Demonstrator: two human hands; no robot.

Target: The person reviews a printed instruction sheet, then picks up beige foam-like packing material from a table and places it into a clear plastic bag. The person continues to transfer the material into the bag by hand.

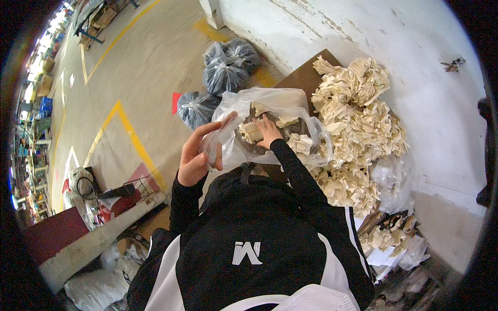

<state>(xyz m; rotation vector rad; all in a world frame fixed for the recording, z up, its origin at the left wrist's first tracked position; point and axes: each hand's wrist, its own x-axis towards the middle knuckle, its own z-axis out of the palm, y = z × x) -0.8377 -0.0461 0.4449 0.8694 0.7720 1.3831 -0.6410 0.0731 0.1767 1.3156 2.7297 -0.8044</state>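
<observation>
My left hand (pixel 196 154) is closed round the left rim of a clear plastic bag (pixel 291 98), with the thumb apart from the fingers. The bag's mouth gapes wide in front of me. Inside it, my right hand (pixel 268 133) reaches down with fingers spread, against a bundle of cream, cloth-like pieces (pixel 251 132). Another cream bundle (pixel 300 143) lies in the bag to the right of that hand. The bag's bottom is partly hidden by its folds and my arm.
A large heap of cream pieces (pixel 358 124) lies on brown cardboard (pixel 301 75) along the white wall (pixel 415 62). Tied bags with dark contents (pixel 225 72) stand beyond my bag. To the left, a low ledge (pixel 98 243) borders the yellow-lined floor (pixel 140 57).
</observation>
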